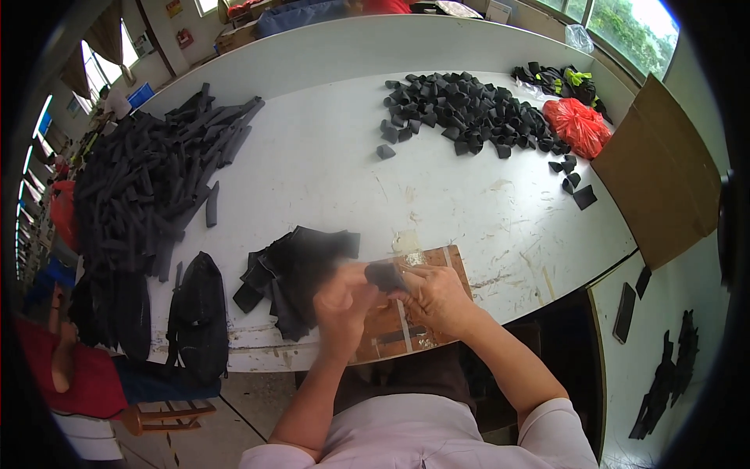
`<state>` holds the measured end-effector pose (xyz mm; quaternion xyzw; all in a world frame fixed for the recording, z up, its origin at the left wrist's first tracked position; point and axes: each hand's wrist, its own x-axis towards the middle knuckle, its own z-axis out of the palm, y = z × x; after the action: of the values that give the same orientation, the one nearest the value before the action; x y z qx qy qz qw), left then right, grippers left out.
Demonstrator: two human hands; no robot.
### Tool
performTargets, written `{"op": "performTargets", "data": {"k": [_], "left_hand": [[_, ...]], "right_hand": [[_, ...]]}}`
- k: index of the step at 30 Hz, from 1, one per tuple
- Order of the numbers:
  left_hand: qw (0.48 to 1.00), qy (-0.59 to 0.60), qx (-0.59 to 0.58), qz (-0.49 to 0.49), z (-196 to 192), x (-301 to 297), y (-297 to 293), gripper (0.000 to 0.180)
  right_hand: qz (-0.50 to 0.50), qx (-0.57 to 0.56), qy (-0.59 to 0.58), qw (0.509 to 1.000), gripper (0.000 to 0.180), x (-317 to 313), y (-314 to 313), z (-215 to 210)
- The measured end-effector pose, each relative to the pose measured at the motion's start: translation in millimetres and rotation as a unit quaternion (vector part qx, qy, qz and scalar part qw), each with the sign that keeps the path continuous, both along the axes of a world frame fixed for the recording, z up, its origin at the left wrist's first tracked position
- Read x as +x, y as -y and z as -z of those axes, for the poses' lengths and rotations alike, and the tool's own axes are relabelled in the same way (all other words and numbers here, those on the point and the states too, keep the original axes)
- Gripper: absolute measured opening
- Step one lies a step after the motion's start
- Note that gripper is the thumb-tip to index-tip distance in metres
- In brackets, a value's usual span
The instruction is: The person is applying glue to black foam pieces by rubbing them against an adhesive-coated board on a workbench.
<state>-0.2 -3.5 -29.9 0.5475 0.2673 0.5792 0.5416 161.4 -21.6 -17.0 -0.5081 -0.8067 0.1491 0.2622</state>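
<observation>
Between my two hands, above a wooden board (457,270) on the table's near edge, is a small curved black piece of cloth or foam (384,276). My right hand (439,298) is closed on its right side, with fingers and thumb pinching it. Smeared by motion, my left hand (337,305) is curled at the piece's left edge and appears to grip it; its fingertips are partly hidden. Just left of that hand lies a loose stack of flat black pieces (293,266).
A large heap of dark strips (141,172) covers the table's left. Small curled black pieces (469,113) are piled at the far right, near a red plastic bag (578,127) and a cardboard sheet (664,172). A black pouch-like item (199,320) lies front left. Another person (78,367) sits at left.
</observation>
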Motion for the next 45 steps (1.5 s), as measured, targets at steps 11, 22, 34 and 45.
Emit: {"op": "performTargets", "data": {"k": [11, 22, 34, 45], "left_hand": [[0.993, -0.083, -0.021, 0.080, -25.2, 15.5, -8.6, 0.011], [0.979, -0.192, -0.005, 0.064, -33.9, 13.2, -5.9, 0.007], [0.985, -0.164, 0.022, 0.040, -52.6, 18.8, -3.4, 0.014], [0.959, -0.238, 0.126, 0.090, -52.8, 8.3, -19.4, 0.022]], "right_hand": [[0.004, -0.074, -0.134, 0.988, 0.020, -5.8, -0.4, 16.6], [-0.008, -0.050, -0.202, 0.978, 0.019, -7.5, 6.3, 14.6], [0.012, -0.099, -0.112, 0.989, 0.031, -9.8, 6.6, 0.9], [0.008, -0.079, -0.176, 0.981, 0.024, -11.1, 6.1, 23.1]]}}
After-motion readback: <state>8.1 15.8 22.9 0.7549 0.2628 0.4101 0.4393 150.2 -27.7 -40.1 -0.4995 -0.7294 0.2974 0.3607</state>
